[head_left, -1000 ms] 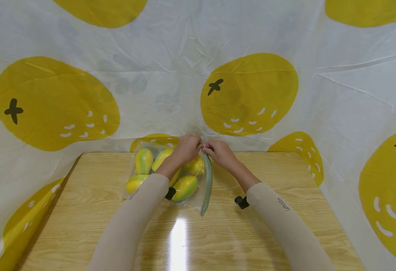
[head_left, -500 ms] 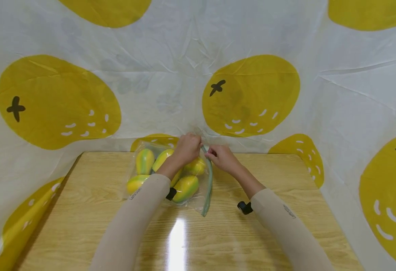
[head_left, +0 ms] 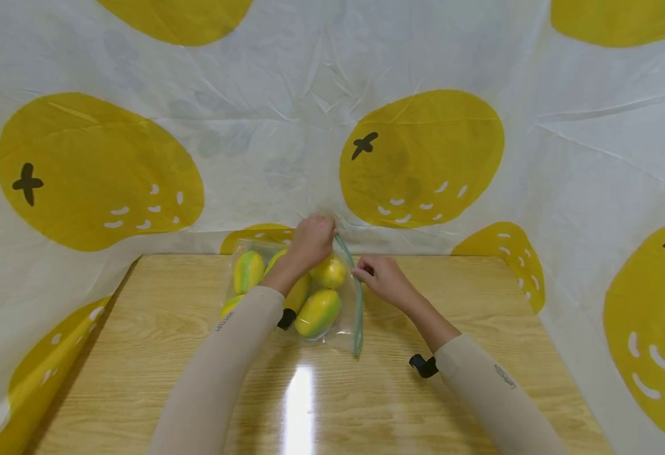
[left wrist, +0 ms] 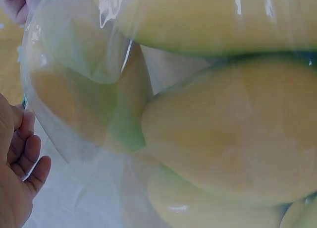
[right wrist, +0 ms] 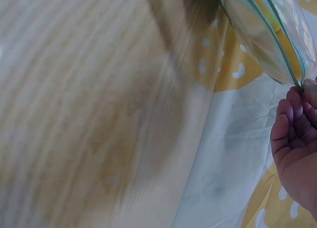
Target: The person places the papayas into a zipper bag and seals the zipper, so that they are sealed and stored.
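A clear zip bag [head_left: 344, 322] lies on the table, holding several yellow-green mangoes [head_left: 318, 313]. Its green zip strip [head_left: 359, 309] runs along the right side. My left hand [head_left: 313, 240] pinches the strip's far end at the back corner; in the left wrist view its fingers [left wrist: 32, 151] curl at the bag's edge. Partway down the strip, my right hand [head_left: 386, 281] pinches the zip between thumb and forefinger. In the right wrist view, the two green lines [right wrist: 271, 27] stand apart and meet at the right fingertips [right wrist: 295, 95]. My left forearm hides some mangoes.
The wooden table [head_left: 423, 411] ends at the back against a white cloth [head_left: 253, 158] printed with yellow fruit, which also hangs at both sides. Black wrist cameras [head_left: 423, 366] sit under the sleeves.
My right hand has slid from beside the left hand along the zip toward me. My left hand stays at the far corner, slightly farther back. The bag has shifted a little right.
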A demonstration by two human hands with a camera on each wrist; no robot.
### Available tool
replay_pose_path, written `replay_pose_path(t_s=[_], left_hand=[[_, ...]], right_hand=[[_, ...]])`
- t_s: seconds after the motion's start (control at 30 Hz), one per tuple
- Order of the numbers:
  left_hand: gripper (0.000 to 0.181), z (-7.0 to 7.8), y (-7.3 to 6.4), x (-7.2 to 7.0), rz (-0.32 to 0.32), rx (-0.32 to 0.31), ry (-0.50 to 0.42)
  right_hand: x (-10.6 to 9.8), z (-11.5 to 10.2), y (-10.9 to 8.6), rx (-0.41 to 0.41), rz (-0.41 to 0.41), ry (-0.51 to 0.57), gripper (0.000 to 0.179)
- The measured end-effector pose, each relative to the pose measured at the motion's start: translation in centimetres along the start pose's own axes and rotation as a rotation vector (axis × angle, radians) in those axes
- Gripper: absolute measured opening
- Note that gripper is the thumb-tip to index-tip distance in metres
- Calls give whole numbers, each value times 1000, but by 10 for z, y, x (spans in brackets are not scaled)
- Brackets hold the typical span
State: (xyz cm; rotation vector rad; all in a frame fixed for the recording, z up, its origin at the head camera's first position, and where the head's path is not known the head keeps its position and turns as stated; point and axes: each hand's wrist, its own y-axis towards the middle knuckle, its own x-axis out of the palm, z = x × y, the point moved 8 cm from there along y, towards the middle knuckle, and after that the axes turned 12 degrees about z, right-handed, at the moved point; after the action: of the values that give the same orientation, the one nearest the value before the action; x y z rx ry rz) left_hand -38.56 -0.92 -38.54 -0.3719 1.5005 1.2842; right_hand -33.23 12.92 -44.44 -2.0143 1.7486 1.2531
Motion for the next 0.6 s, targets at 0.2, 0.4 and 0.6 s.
replay_pose_path(t_s=[0.2, 0.4, 0.6], left_hand=[[16, -8, 2, -3, -10, -62, -28], [16, -11, 2, -4, -26, -93, -31], [19, -12, 2, -4, -41, -105, -8]], right_hand=[[2, 1, -15, 17, -23, 17, 21], [1, -1, -28, -16, -32, 12, 19], [0, -3, -44, -44, -53, 8, 20]])
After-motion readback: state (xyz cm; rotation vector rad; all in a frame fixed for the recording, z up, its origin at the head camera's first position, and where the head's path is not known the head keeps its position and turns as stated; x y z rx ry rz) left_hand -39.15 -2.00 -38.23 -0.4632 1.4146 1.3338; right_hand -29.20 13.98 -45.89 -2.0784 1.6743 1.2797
